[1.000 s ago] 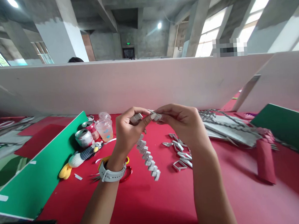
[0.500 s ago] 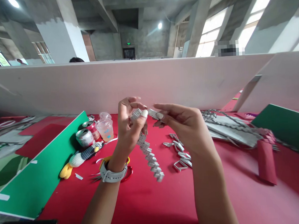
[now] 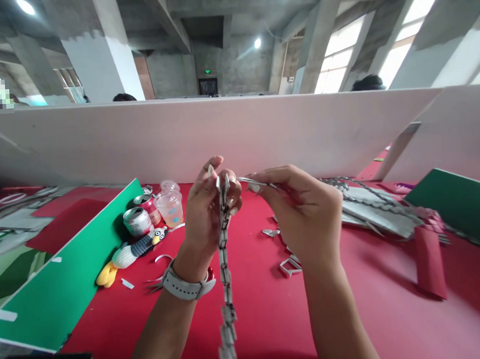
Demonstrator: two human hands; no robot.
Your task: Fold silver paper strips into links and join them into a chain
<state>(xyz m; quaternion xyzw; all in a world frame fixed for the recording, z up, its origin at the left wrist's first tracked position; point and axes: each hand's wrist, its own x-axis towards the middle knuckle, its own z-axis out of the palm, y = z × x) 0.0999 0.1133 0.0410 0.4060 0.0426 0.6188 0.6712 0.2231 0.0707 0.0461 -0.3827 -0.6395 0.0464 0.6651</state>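
Note:
A zigzag chain of folded paper links (image 3: 224,256) hangs from my left hand (image 3: 204,203), whose fingers are closed round its upper end. Two pointed ends stick up at the top of the chain, and its lower part is blurred. My right hand (image 3: 302,203) pinches a thin folded paper strip (image 3: 246,179) between thumb and fingers, its tip a little right of the chain and apart from it. Loose folded paper links (image 3: 289,265) lie on the red table below my right hand, partly hidden by it.
Left of my hands are a plush bird (image 3: 133,254), cans (image 3: 137,221), a plastic cup (image 3: 169,206) and scissors (image 3: 155,285), partly covered by my wrist. A rolled red paper piece (image 3: 430,260) and grey paper strips (image 3: 372,209) lie right. Green boards (image 3: 66,271) flank the table; a white partition (image 3: 221,132) stands behind.
My left hand has turned, so the chain now hangs straight down towards me with its top ends up. My right hand has drawn slightly right, the strip now edge-on.

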